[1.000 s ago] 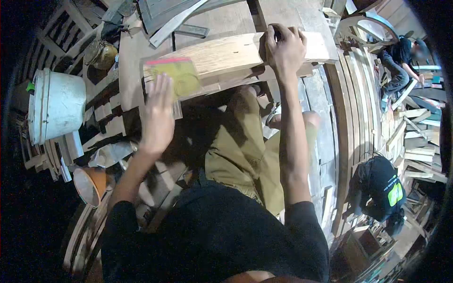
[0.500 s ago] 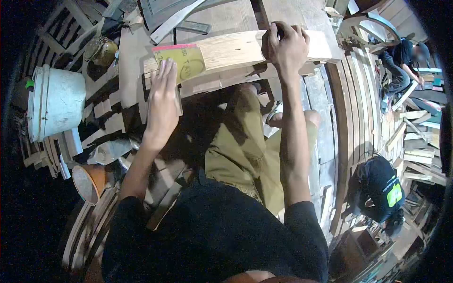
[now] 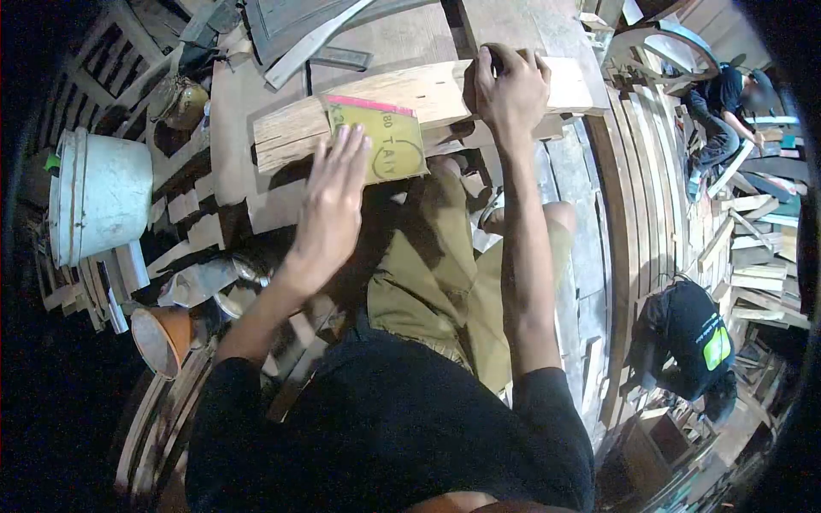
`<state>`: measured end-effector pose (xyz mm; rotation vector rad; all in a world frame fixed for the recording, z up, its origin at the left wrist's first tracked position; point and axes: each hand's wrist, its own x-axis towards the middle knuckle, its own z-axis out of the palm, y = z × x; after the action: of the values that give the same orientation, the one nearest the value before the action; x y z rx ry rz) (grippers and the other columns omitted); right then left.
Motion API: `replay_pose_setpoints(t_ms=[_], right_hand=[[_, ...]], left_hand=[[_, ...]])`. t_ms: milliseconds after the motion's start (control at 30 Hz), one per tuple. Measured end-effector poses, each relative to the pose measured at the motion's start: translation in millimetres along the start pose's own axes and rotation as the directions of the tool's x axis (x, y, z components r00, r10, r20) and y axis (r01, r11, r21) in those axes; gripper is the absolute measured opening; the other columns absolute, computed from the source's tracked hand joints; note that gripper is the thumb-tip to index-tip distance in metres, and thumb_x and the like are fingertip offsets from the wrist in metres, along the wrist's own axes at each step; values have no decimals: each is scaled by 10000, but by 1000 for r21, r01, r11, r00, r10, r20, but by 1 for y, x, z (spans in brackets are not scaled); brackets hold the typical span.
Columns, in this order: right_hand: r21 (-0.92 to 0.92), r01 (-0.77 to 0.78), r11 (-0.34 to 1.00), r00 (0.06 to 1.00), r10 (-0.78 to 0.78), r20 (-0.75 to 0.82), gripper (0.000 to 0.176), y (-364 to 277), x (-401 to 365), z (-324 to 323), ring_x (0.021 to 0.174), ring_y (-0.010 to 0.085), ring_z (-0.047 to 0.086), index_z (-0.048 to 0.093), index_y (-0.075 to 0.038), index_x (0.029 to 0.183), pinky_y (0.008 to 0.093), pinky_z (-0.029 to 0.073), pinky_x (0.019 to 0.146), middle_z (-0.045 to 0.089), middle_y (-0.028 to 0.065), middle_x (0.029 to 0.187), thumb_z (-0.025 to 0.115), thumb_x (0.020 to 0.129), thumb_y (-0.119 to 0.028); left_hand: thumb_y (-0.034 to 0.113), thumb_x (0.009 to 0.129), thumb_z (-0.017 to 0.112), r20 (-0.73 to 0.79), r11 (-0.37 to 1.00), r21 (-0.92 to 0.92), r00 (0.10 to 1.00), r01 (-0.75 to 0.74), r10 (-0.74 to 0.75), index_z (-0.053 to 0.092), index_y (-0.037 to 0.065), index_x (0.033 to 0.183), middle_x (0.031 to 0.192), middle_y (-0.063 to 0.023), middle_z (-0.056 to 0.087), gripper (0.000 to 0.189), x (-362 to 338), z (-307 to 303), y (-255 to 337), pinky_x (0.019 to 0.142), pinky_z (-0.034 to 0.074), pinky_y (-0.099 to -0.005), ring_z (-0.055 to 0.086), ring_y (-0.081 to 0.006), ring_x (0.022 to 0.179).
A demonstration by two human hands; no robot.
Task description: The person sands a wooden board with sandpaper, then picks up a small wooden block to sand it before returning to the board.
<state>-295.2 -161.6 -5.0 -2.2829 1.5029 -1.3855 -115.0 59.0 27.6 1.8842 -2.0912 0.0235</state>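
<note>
A pale, slightly curved wooden board (image 3: 291, 132) lies across the planked work surface in front of me. My left hand (image 3: 332, 201) rests its extended fingers flat on a yellow sheet of sandpaper (image 3: 395, 144), which has a pink edge and printed lettering. This sheet lies over the board's near edge and hangs partly below it; my left thumb is hidden. Farther right, my right hand (image 3: 515, 96) is curled over the board, fingers bent and gripping it, with a dark shadow beside the knuckles.
A flat wooden strip (image 3: 312, 47) and a short dark bar (image 3: 340, 58) lie beyond the board. To the left stand a white bucket (image 3: 107, 197) and an orange container (image 3: 162, 342). At right are a black bag (image 3: 684, 338), scattered wood and another person (image 3: 727, 115) sitting.
My left hand and the sandpaper have moved right along the board, baring its left end. My right hand keeps its grip in nearly the same place.
</note>
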Motion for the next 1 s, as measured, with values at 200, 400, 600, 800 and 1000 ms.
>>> replay_pose_setpoints(t_ms=[200, 400, 600, 800, 1000], right_hand=[[-18, 34, 999, 999, -34, -28, 197, 1, 0, 1, 869, 299, 673, 772, -79, 865, 424, 438, 1018, 727, 133, 797, 643, 891, -226], [-48, 33, 998, 999, -34, -18, 206, 1, -1, 2, 878, 306, 671, 767, -78, 879, 431, 436, 1024, 726, 143, 799, 638, 896, -237], [-75, 22, 997, 999, -20, 28, 235, 2, 0, -2, 898, 284, 682, 794, -124, 995, 378, 443, 989, 736, 126, 902, 674, 917, -311], [-87, 60, 994, 998, -60, -1, 244, 10, -2, 6, 882, 299, 669, 791, -124, 1000, 387, 449, 972, 721, 121, 876, 673, 927, -325], [-86, 21, 996, 1000, -20, 16, 237, 1, -2, 0, 870, 305, 670, 791, -124, 996, 388, 452, 976, 722, 127, 875, 677, 926, -319]], left_hand=[[-150, 833, 532, -22, 983, 177, 999, 53, -50, 469, -128, 1430, 1472, -307, 498, 601, 14, 4, -26, 1249, 260, -544, 441, -429, 1425], [-140, 853, 529, -27, 997, 77, 999, 30, -28, 463, -118, 1438, 1491, -300, 482, 589, 18, 8, -23, 1239, 271, -560, 420, -425, 1443], [-130, 852, 536, -48, 999, -31, 998, -38, 36, 480, -118, 1428, 1482, -305, 491, 579, 14, 19, 12, 1242, 265, -561, 439, -426, 1428], [-98, 878, 504, -84, 1000, 16, 996, 13, -12, 497, -100, 1427, 1494, -271, 498, 549, 40, 19, -9, 1242, 261, -556, 446, -401, 1431], [-86, 865, 550, -47, 996, -36, 996, -79, 77, 499, -119, 1413, 1493, -300, 483, 552, 36, 21, 3, 1232, 280, -563, 448, -410, 1428]])
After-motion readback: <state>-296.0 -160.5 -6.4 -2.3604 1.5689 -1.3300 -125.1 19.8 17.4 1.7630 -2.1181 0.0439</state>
